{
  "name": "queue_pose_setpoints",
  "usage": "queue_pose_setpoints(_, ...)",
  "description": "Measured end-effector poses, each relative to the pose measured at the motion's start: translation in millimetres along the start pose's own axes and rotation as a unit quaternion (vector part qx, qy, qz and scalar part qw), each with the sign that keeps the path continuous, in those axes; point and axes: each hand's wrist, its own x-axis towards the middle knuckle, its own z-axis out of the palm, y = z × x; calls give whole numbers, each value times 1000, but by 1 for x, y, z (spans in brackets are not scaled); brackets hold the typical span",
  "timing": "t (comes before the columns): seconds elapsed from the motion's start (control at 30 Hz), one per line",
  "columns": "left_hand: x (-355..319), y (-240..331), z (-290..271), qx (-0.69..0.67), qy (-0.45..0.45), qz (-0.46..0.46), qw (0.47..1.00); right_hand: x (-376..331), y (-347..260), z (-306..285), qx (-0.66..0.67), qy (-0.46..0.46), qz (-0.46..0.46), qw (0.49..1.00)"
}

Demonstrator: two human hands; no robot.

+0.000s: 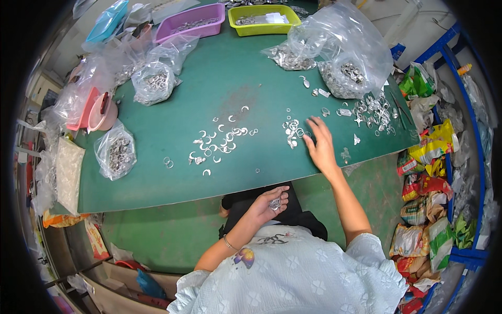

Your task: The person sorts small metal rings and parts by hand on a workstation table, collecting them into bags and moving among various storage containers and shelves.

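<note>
My left hand [269, 204] is curled, palm up, in front of the table edge, with small silvery metal pieces [275, 203] lying in its fingers. Over the green tabletop [209, 94] my right hand [321, 146] has its fingers apart. Its fingertips are beside a small cluster of silvery rings and flat pieces [293, 131]; whether they touch it I cannot tell. Left of that cluster lies a looser scatter of crescent-shaped pieces [227, 138]. A denser pile of mixed metal pieces [374, 112] sits on the right side.
Clear bags of metal parts stand at left [116, 154], back left [157, 81] and back right [351, 73]. A purple tray [191, 15] and a yellow-green tray [264, 11] sit at the far edge. Pink containers [102, 114] are at left; a blue rack [449, 68] with packages is at right.
</note>
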Motion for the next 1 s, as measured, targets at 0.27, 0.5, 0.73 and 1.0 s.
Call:
queue_pose_setpoints(0.27,-1,-1,3,34,7,5,999,4,-4,4,-55,0,-38,998)
queue_pose_setpoints(0.5,0,-1,2,37,16,8,999,3,17,8,265,15,154,952)
queue_pose_setpoints(0.73,-1,-2,-4,28,4,13,1000,12,5,-7,502,-48,258,824)
queue_pose_setpoints(1.0,-3,-3,-8,15,40,47,998,15,-14,1,-67,-30,-84,994)
